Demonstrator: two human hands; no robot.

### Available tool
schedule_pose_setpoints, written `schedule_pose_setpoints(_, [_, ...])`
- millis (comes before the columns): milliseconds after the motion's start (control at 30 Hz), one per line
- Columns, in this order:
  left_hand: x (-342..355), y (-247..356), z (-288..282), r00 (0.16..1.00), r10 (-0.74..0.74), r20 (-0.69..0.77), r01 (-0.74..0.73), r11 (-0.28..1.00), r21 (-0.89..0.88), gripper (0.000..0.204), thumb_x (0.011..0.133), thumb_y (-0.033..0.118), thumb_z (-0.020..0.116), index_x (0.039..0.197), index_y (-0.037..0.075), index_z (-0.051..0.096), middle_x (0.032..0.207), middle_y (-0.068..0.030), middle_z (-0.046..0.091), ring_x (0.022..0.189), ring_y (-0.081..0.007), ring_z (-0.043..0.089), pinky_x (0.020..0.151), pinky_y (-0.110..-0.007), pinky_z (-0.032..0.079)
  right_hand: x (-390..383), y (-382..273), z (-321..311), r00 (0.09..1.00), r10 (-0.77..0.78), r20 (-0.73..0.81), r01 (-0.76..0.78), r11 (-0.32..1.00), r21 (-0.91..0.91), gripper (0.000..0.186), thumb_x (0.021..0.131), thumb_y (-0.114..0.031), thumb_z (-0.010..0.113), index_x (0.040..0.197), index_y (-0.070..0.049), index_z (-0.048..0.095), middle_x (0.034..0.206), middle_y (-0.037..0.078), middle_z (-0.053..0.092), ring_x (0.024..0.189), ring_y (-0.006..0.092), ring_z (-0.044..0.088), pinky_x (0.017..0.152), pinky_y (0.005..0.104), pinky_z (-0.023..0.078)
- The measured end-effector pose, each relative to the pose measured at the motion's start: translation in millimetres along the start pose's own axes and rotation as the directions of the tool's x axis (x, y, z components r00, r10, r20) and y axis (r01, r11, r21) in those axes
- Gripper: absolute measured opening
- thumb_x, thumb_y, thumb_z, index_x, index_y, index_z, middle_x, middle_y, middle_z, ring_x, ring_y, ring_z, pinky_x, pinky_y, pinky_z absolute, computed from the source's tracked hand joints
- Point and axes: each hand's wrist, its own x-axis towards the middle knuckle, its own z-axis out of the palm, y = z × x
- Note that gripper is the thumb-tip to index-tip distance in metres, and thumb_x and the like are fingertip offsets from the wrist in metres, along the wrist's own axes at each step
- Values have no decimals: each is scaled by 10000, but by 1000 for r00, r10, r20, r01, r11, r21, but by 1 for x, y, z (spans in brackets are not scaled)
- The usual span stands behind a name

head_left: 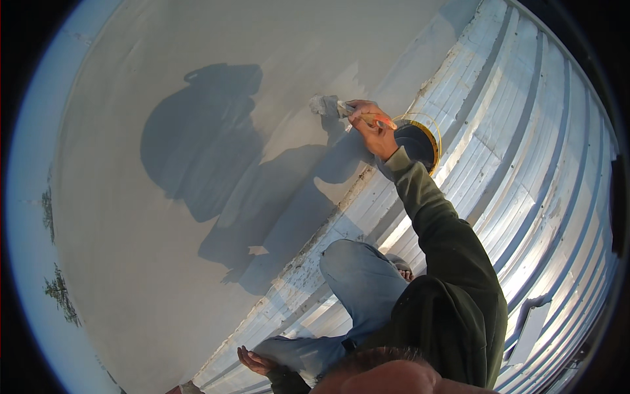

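Painting in progress: right hand (pixel 373 131) grips orange-handled flat paintbrush (pixel 341 110) closed, bristles on grey wall (pixel 197 98); left hand (pixel 252 360) open, empty. Next: reload from yellow-rimmed black paint pot (pixel 415 141).

A corrugated, pale metal roof (pixel 525 164) slopes beneath the person, its ribs running in long curved lines, streaked with dried paint along the edge where it meets a smooth grey plastered wall (pixel 164 262). Directly on the ribs sits a round dark paint bucket with a yellow rim (pixel 420 141), close to the wall.
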Motion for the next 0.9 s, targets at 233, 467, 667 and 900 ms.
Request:
schedule_pose_setpoints(233, [-7, -7, 9, 999, 5, -51, -11, 993, -117, 482, 994, 344, 368, 1163, -64, 563, 1289, -204, 486, 1186, -338, 489, 961, -424, 428, 52, 31, -46, 885, -348, -308, 198, 882, -428, 96, 825, 18, 633, 888, -55, 625, 1098, 134, 595, 969, 238, 600, 823, 306, 474])
schedule_pose_setpoints(467, [-5, -4, 9, 1000, 12, -22, -14, 995, -98, 459, 991, 327, 388, 1184, -55, 552, 1295, -191, 483, 1170, -327, 499, 936, -401, 444, -30, 17, -4, 957, -180, -229, 124, 963, -238, 139, 790, 25, 646, 888, -71, 623, 1092, 136, 599, 991, 281, 591, 850, 325, 460])
schedule_pose_setpoints(667, [-2, -31, 11, 982, 182, -44, -185, 980, -79, 456, 990, 322, 388, 1189, -55, 548, 1288, -200, 484, 1166, -334, 499, 939, -416, 442, 7, 42, -9, 931, -272, -244, 155, 899, -410, 84, 839, 22, 627, 880, -50, 612, 1119, 146, 581, 1006, 254, 581, 862, 315, 454])
schedule_pose_setpoints(900, [-2, -4, 8, 992, 117, -37, -118, 993, -10, 488, 991, 344, 370, 1184, -63, 558, 1282, -220, 494, 1182, -355, 490, 981, -451, 412, -2, 38, -4, 877, -241, -415, 63, 915, -398, 114, 794, 28, 631, 864, -61, 618, 1087, 149, 595, 985, 310, 581, 860, 370, 454])
